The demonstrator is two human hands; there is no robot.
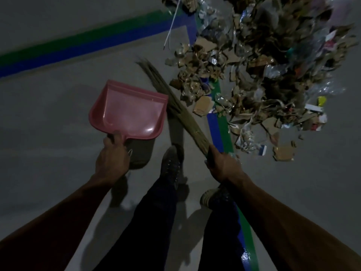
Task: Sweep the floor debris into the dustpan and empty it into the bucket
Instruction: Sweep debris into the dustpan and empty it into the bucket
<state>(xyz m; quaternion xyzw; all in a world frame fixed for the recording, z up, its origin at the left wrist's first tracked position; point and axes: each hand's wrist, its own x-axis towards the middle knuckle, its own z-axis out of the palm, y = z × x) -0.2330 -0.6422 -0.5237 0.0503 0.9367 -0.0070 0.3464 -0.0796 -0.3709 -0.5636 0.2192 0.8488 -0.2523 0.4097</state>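
Note:
A pink plastic dustpan (130,112) hangs above the grey floor, empty, its mouth pointing away from me. My left hand (112,155) grips its handle. My right hand (222,165) is closed around the bound end of a stick broom (175,106), whose bristles slant up and left to tips beyond the dustpan's far right corner. A large pile of debris (263,75), made of torn cardboard, paper, plastic wrappers and dry scraps, covers the floor at upper right, just right of the broom. No bucket is in view.
Blue and green tape lines (78,44) cross the floor at upper left, and another pair (220,122) runs under the pile toward my right foot. My two shoes (170,165) stand between my arms. A white cord (172,26) lies at the pile's left edge.

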